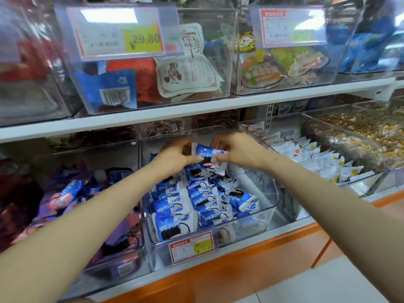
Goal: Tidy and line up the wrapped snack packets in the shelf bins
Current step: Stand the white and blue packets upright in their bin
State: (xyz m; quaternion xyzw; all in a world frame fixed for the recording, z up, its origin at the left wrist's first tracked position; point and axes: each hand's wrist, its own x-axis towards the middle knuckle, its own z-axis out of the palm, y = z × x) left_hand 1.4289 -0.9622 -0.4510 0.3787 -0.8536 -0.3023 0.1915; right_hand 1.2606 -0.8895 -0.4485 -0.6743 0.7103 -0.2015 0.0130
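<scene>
A blue-and-white wrapped snack packet is held above the middle clear bin on the lower shelf. My left hand pinches its left end and my right hand pinches its right end, thumbs nearly meeting under it. Below, several matching blue-and-white packets lie in rough rows inside that bin, some upright, some tilted. The right part of the bin holds no packets.
Left of it a bin of purple and pink packets; right of it a bin of white packets and one of mixed nuts. A white shelf board runs just above my hands, with more clear bins and price tags overhead.
</scene>
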